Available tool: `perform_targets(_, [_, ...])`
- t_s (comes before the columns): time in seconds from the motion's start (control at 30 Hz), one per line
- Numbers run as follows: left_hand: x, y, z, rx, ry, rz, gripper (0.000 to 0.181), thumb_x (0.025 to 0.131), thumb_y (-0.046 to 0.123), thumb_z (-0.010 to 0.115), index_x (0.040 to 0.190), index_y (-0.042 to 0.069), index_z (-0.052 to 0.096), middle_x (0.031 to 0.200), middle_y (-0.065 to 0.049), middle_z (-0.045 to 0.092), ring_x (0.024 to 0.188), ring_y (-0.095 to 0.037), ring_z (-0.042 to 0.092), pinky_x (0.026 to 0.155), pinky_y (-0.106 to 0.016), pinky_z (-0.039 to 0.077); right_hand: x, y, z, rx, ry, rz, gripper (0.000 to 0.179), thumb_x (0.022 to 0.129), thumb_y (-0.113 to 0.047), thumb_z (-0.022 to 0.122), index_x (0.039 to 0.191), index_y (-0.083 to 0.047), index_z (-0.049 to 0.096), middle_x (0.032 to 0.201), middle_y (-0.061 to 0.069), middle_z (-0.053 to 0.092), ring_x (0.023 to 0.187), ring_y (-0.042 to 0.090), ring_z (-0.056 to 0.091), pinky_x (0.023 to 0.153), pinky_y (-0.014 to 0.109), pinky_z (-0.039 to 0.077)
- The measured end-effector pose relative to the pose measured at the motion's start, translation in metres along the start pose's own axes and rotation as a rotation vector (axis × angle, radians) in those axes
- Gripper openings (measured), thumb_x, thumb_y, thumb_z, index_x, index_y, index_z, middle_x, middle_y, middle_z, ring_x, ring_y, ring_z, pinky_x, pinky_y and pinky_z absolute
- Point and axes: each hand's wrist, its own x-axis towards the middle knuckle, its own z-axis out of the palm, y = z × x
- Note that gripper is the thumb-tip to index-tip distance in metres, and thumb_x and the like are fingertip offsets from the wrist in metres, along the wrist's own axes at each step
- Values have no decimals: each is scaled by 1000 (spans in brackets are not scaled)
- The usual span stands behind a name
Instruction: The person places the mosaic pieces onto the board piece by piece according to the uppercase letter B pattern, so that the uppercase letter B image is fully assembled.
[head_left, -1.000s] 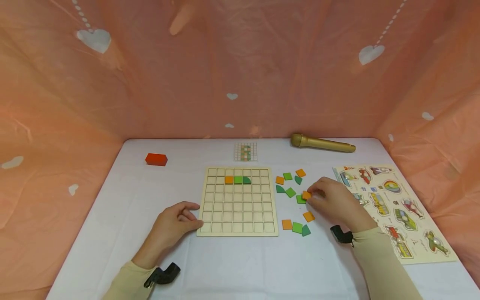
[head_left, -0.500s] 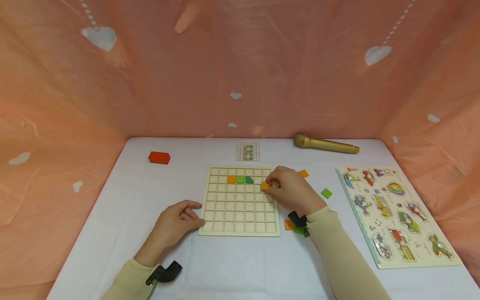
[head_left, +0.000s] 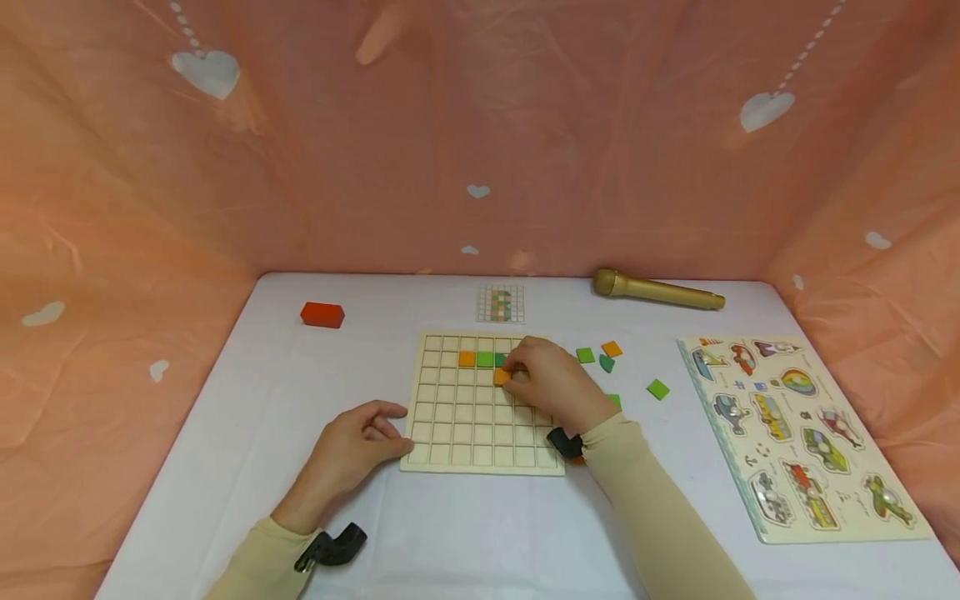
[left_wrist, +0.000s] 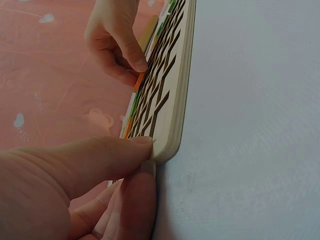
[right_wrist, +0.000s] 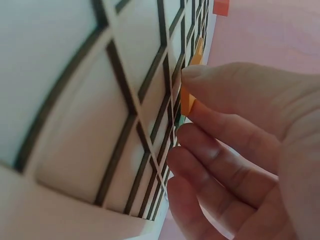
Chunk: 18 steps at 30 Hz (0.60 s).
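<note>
Spreading beneath everything, the white table (head_left: 480, 533) carries a picture puzzle (head_left: 862, 527) at its right side and, at centre, a smaller grid board (head_left: 462, 432). The left hand (head_left: 360, 442) rests at the grid board's left edge, fingers loosely bent, thumb tip on the wood near the corner, apparently steadying it. The right hand (head_left: 555, 383) reaches over the board's right half, pinching one small tile between thumb and forefinger, its other fingers curled in. A gold microphone (head_left: 660, 290), a gridded card (head_left: 501, 304) and a red block (head_left: 322, 315) stand along the far side.

Smallest are the tiles. The pinched orange tile (head_left: 501, 377) is over the cell just below the dark green piece (head_left: 500, 360) that ends a short row; whether it touches the board I cannot tell. The step in hand looks like setting this tile into a cell. The next move seems to call for squaring its edges to the grooves, then loosening the pinch without nudging the row.

One second earlier the right hand was among the loose tiles beside the board; half a second earlier it held the tile above the right-hand columns. The left hand keeps its place.
</note>
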Motion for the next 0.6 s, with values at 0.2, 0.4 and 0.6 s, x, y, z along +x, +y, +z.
perform_targets(0.2, [-1, 0, 1, 19, -4, -4, 47, 86, 21, 91, 128, 10, 74, 91, -2, 73, 77, -14, 67, 73, -27, 48, -1, 0, 2, -47, 7, -23, 18, 97, -23, 80, 112, -13, 80, 109, -1, 72, 100, 18, 64, 95, 40, 57])
perform_targets(0.4, [0, 1, -1, 19, -2, 13, 47, 86, 18, 90, 129, 9, 74, 89, -1, 73, 77, -13, 69, 76, -27, 48, 1, -2, 1, -79, 23, -34, 17, 97, -24, 80, 110, -13, 81, 107, -1, 72, 99, 18, 65, 94, 40, 58])
perform_targets(0.6, [1, 1, 0, 21, -6, 6, 48, 86, 20, 91, 130, 10, 74, 90, -1, 73, 78, -14, 68, 75, -28, 48, 1, -2, 1, -94, 30, -30, 18, 97, -23, 80, 111, -13, 81, 107, -1, 72, 101, 19, 66, 95, 40, 58])
